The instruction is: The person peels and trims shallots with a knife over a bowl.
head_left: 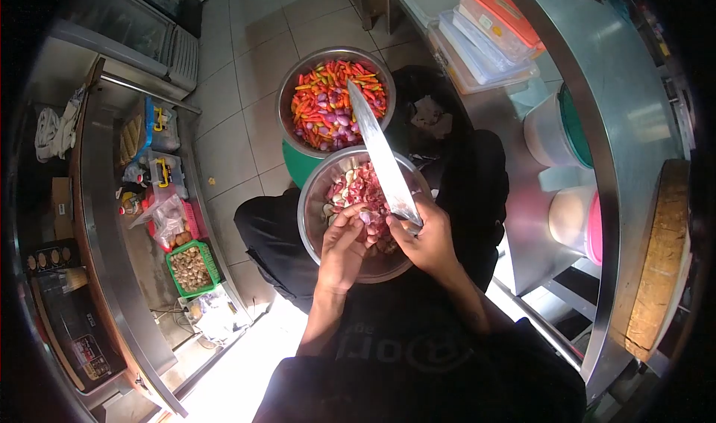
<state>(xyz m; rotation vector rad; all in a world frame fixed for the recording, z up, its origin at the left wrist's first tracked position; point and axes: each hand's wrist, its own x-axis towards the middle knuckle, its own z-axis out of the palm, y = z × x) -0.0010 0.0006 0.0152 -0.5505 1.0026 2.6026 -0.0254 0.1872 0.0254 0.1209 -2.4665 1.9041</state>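
Observation:
My right hand (pixel 431 240) is closed on a large knife (pixel 379 151), whose broad blade points up and away over two metal bowls. Pinched in the fingers of my left hand (pixel 344 250) is a small shallot (pixel 367 218), close to the knife's lower end. Beneath both hands, the near metal bowl (pixel 312 233) rests on my lap, holding reddish peeled shallots and pale cloves. Just beyond it stands the far metal bowl (pixel 283 117), filled with red and orange chillies (pixel 321 87) and purple shallots (pixel 339 124); the blade's tip overlaps it in view.
A green stool (pixel 297 165) shows under the far bowl. Left shelves hold a green basket (pixel 215 262) of garlic and bags. At right are metal shelves with stacked plastic containers (pixel 496 31) and lidded tubs (pixel 548 132). A black bag (pixel 406 87) lies beyond my knee.

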